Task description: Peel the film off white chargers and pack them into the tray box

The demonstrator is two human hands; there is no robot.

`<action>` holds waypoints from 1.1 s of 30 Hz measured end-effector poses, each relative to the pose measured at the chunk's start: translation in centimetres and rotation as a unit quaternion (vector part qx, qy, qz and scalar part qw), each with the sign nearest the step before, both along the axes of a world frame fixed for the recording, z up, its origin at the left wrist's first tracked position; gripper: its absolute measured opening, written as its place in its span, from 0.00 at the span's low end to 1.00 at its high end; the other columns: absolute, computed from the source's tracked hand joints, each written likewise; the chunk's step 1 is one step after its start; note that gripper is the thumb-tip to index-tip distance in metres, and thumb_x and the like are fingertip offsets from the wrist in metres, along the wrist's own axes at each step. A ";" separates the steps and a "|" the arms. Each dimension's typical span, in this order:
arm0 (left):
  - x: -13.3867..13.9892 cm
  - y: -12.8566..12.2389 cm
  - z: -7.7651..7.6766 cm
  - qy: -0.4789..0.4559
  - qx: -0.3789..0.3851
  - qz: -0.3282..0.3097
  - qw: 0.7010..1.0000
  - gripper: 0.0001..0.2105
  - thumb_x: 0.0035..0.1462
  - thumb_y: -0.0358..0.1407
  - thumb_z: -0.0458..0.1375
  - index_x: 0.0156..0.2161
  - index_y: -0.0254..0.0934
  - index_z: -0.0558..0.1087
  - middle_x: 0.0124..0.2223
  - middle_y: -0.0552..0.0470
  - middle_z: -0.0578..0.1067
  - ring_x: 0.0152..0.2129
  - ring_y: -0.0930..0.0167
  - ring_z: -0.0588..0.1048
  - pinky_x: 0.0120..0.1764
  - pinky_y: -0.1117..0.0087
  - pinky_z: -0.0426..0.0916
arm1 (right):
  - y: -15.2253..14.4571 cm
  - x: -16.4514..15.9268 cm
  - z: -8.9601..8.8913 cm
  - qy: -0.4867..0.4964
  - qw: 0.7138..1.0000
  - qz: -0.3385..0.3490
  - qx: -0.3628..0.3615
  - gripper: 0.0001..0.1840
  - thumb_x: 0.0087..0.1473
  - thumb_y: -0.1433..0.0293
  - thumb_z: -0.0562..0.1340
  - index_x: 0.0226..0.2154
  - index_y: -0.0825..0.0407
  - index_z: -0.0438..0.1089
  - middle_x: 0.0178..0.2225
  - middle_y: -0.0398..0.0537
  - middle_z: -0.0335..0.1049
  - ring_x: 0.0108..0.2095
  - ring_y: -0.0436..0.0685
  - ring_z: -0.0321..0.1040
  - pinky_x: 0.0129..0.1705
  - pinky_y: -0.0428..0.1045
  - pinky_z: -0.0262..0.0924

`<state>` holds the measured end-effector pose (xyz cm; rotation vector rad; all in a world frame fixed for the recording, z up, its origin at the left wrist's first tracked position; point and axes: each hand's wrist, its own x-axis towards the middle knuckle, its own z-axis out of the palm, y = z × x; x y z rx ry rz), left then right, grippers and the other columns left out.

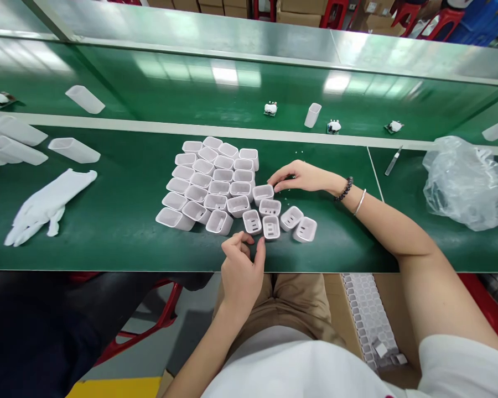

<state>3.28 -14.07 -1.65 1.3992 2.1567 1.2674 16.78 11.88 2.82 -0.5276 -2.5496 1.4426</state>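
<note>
Many white, open-topped plastic housings stand close together on the green bench, in slanting rows (pixel 219 189). My right hand (pixel 302 176) reaches in from the right, fingers bent and apart, its fingertips touching the side of a housing (pixel 263 193) at the group's right edge. At the bench's front edge my left hand (pixel 241 271) has curled fingers and a separate thumb. They come up against two front housings, one slightly turned (pixel 252 222) and one with slots in its floor (pixel 271 228). Two more slotted housings (pixel 291 219) (pixel 305 230) stand loosely to the right.
On the left lie a white glove (pixel 50 205) and taller white housings (pixel 16 146). Small circuit parts (pixel 270 109) rest on the rear belt. A tweezers-like tool (pixel 393 161) and a clear plastic bag (pixel 468 182) lie right. A carton of housings (pixel 369 315) is below the bench.
</note>
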 end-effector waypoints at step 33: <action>2.7 -5.1 -17.2 0.262 -0.082 -0.510 0.815 0.14 0.65 0.41 0.59 0.50 0.33 0.72 0.47 0.46 0.76 0.40 0.68 0.77 0.43 0.61 0.76 | -29.3 10.5 -10.9 0.344 0.557 -0.754 -0.062 0.22 0.55 0.51 0.65 0.45 0.47 0.64 0.45 0.49 0.68 0.48 0.59 0.70 0.53 0.60 0.66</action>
